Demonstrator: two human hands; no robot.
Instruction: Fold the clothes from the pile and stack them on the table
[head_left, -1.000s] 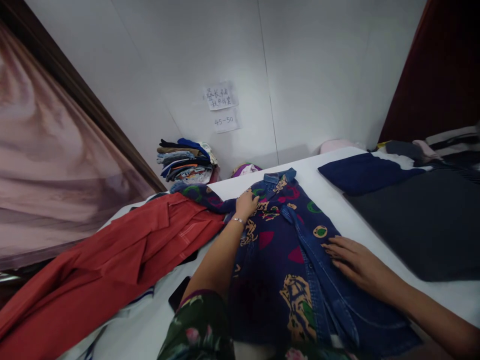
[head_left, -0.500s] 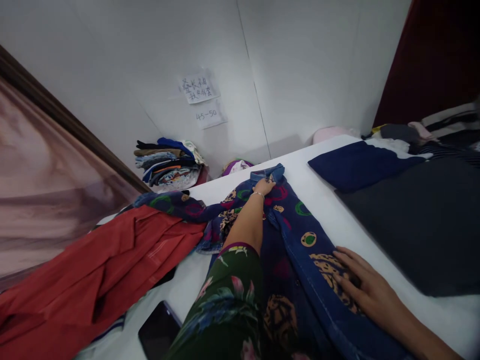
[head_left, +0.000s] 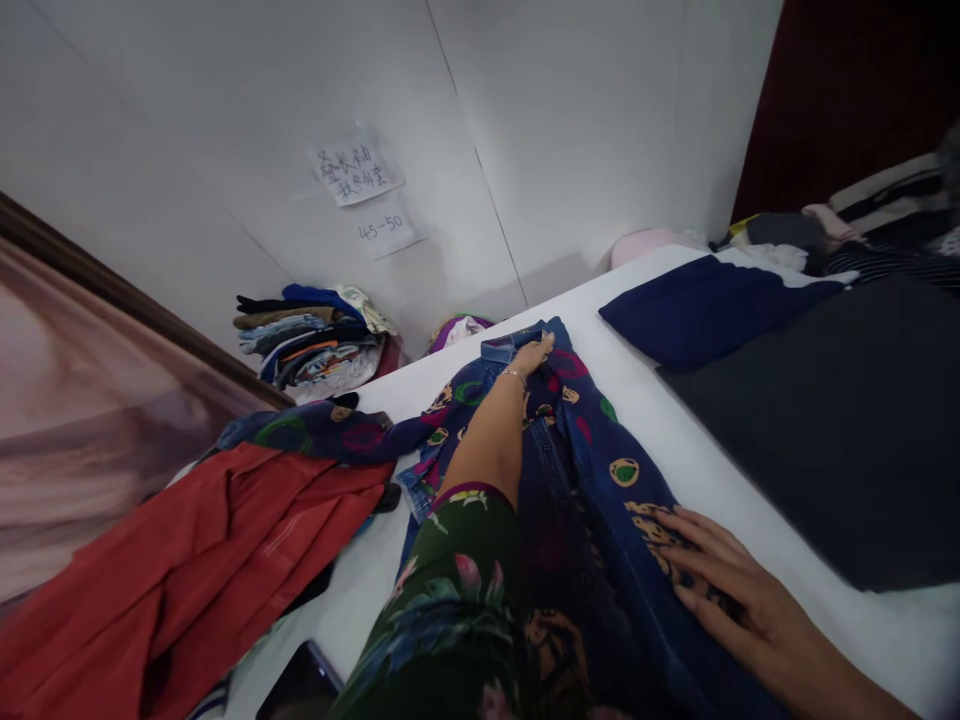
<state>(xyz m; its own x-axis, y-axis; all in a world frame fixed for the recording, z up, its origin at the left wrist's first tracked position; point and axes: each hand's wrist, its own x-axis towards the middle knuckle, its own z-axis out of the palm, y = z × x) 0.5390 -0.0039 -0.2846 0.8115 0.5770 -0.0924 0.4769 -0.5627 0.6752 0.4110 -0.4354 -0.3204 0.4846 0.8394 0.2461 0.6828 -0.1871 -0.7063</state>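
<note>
A dark blue denim jacket (head_left: pixel 627 560) with green, pink and tan prints lies spread on the white table, its collar toward the wall. My left hand (head_left: pixel 535 352), wearing a bracelet, pinches the right side of the collar; its forearm hides part of the jacket. My right hand (head_left: pixel 724 580) rests with spread fingers on the jacket's right side, over a tan print. The jacket's left sleeve stretches out across the red garment (head_left: pixel 195 560) on the left.
A navy garment (head_left: pixel 705 305) and a dark grey one (head_left: pixel 825 430) lie flat at right. A folded clothes stack (head_left: pixel 311 335) stands beyond the table. A phone (head_left: pixel 300 685) lies near the front edge. Paper signs (head_left: pixel 360 170) hang on the wall; a pinkish curtain (head_left: pixel 90 400) hangs at left.
My left hand has moved from the middle of the collar to its right side. My right hand has slid slightly down, staying on the jacket. The view has shifted a little.
</note>
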